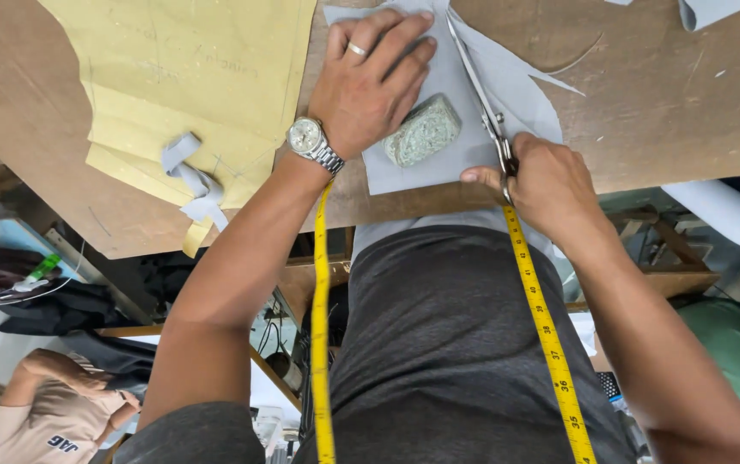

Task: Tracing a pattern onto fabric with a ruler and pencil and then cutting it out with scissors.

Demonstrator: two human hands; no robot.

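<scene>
My left hand (370, 77) lies flat, fingers apart, pressing down a sheet of grey fabric (456, 146) on the brown table (645, 103); it wears a ring and a metal wristwatch (312, 143). A speckled greenish stone weight (422, 130) rests on the fabric just right of that hand. My right hand (546, 185) grips the handles of long metal scissors (477, 86), whose blades run up along the fabric's right side. A yellow measuring tape (542, 318) hangs round my neck, down both sides of my dark shirt.
Yellow paper pattern pieces (189, 77) lie on the table's left part, with a grey fabric strip (194, 180) on them. More grey fabric (713, 10) sits at the top right corner. Another person (60, 421) is at the bottom left, below table level.
</scene>
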